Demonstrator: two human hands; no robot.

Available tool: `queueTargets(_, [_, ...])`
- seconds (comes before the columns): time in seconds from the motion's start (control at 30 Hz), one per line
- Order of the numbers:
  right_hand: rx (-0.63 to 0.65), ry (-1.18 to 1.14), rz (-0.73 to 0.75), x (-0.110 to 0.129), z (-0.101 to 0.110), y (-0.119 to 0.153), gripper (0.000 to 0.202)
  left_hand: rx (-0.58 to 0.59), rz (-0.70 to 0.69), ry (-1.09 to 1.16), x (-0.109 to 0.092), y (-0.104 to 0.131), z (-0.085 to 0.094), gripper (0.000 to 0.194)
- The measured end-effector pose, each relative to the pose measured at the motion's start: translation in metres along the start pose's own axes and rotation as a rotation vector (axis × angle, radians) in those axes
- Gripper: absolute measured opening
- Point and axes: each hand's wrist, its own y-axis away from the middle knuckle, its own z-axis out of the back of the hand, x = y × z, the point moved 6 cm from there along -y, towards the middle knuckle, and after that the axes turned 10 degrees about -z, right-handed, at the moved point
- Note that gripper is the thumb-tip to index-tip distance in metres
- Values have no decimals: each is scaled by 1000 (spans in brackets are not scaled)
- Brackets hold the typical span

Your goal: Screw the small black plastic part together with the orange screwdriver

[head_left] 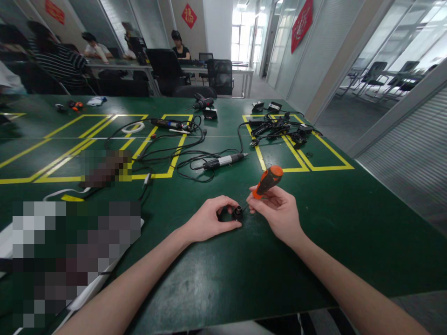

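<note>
1. The left hand (213, 219) rests low over the green desk (195, 284), its grip curled round a small black part (238, 214), thumb on the near side and fingers on the far side.
2. That part sits at the desk's near middle, between the two hands, a metallic ring showing at its top.
3. The right hand (277, 211) has its grip closed on an orange-and-black screwdriver (268, 181), handle tilted up and away to the right.
4. The screwdriver's shaft points down toward the part's right side; whether the tip touches it is hard to tell at this size.
5. Beyond the hands lies a silver-and-black corded tool (225, 161), with a tangle of black parts (275, 126) farther right, over yellow tape lines (331, 168).
</note>
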Motion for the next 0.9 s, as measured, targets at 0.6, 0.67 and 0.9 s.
queueTargets(0.6, [15, -9, -11, -2, 0, 0, 22, 10, -5, -12, 2, 0, 0, 35])
queueTargets(0.67, [21, -22, -13, -2, 0, 0, 22, 11, -2, -12, 2, 0, -1, 35])
queueTargets(0.9, [6, 10, -3, 0, 0, 0, 24, 0, -4, -8, 1, 0, 0, 35])
